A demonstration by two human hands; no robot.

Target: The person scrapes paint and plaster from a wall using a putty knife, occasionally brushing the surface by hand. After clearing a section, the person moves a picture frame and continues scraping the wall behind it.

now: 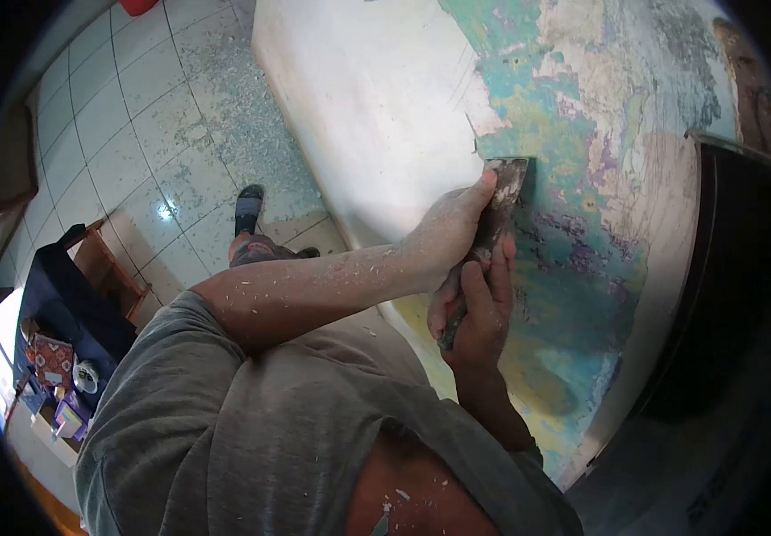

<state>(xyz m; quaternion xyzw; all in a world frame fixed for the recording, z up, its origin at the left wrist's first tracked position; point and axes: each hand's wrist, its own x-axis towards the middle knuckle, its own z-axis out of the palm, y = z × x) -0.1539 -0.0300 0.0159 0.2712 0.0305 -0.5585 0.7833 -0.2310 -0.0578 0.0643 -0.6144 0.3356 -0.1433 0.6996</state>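
A paint scraper (503, 191) with a wide, paint-smeared metal blade is in both my hands, its edge against the wall (363, 98). My left hand (450, 230) is closed around the scraper near the blade, with the thumb pressed along it. Lower down, my right hand (482, 308) is wrapped round the handle, whose end shows below the fingers. Left of the blade the wall is white; to the right lies a patchy stretch of green, yellow and purple old paint (573, 170). Paint flakes cling to my left forearm.
Paint chips (247, 121) litter the tiled floor (149, 134) along the wall. A dark-framed panel (742, 268) stands at the right. Left, a wooden piece of furniture (113, 268) carries a dark cloth (77, 299) and assorted items. My shod foot (249, 207) is on the tiles.
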